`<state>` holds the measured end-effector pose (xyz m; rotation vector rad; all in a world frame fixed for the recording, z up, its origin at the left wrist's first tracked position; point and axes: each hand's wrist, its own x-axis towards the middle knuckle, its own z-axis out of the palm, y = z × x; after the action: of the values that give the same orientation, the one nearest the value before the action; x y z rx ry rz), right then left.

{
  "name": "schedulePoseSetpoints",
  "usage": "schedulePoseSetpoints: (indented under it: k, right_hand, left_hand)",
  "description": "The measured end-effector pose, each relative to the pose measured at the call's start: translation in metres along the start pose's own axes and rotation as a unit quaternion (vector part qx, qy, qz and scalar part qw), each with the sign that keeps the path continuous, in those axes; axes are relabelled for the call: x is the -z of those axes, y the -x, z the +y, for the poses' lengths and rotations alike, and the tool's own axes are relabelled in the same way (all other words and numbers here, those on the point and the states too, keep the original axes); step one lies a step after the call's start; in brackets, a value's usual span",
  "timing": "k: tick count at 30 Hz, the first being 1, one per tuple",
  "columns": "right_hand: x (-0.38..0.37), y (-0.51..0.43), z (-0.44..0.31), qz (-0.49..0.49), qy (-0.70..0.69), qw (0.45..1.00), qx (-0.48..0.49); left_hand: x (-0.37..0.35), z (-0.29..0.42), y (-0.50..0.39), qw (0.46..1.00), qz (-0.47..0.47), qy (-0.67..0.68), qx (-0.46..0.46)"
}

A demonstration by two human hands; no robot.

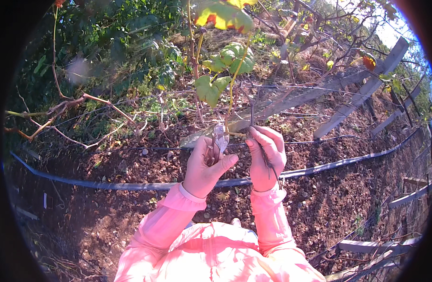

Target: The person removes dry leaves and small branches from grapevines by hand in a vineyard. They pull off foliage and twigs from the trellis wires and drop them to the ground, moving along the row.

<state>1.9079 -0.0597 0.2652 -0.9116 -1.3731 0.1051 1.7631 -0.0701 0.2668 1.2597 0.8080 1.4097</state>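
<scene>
My left hand (207, 165) is at the middle of the view, its fingers curled around short brown stem pieces (210, 155), with its thumb held apart. A crumpled pale dry leaf or scrap (221, 138) shows at its fingertips. To the right, my right hand (268, 157) pinches a thin dark vine cane (252, 112) between thumb and fingers; the cane rises above the hand, and thin dark ends hang below it. A yellowish leaf stalk (233, 84) comes down between the hands, near green vine leaves (210, 88).
A black irrigation hose (149, 186) crosses behind the wrists, with thin trellis wires beyond. A weathered wooden post (364, 93) leans at right. Bare vine canes (75, 102) spread at left. Wooden pieces (374, 246) lie lower right, and stony brown soil (106, 211) lies below.
</scene>
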Motion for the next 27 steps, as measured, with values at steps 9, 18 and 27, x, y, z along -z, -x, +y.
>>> schedulePoseSetpoints:
  k: [9, 18, 27]
  right_hand:
    - [-0.003, 0.018, -0.004, -0.034, 0.058, 0.995, 0.073]
    - [-0.003, 0.008, 0.002, -0.060, 0.057, 0.997, 0.004]
    - [0.009, 0.006, 0.000, -0.138, 0.020, 0.988, -0.058]
  left_hand:
    - [-0.008, 0.007, -0.010, 0.995, 0.003, 0.077, 0.066]
    - [-0.007, 0.001, 0.002, 0.995, 0.074, -0.040, 0.053]
    - [-0.001, 0.009, 0.006, 0.995, 0.074, 0.010, 0.060]
